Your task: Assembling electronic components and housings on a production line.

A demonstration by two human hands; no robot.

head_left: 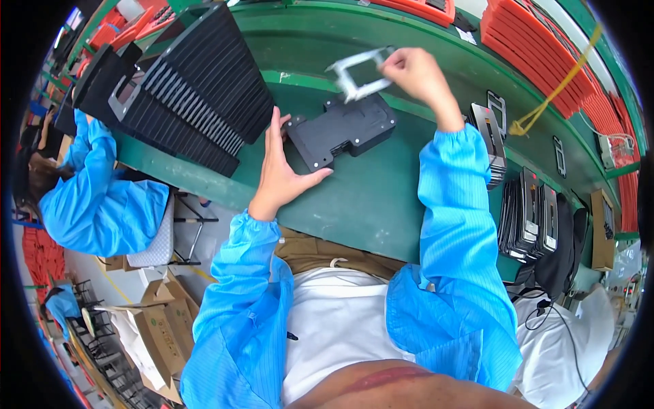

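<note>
A black block-like fixture (338, 131) with small screws lies on the green bench in front of me. My left hand (281, 167) rests at its left end, thumb and fingers spread apart along its edge. Above the fixture's far side, my right hand (413, 70) pinches a thin, light grey rectangular frame (366, 88) by its right corner. The frame is tilted, blurred a little, and has a large opening in its middle. Whether the frame touches the fixture I cannot tell.
Tall stacks of black trays (211, 75) stand on the left of the green bench (368, 211). Several flat metal-edged panels (524, 215) stand at the right, near a yellow cord (558, 85). Red trays (538, 54) fill the shelf above. At left, a co-worker in a blue sleeve (102, 198) sits.
</note>
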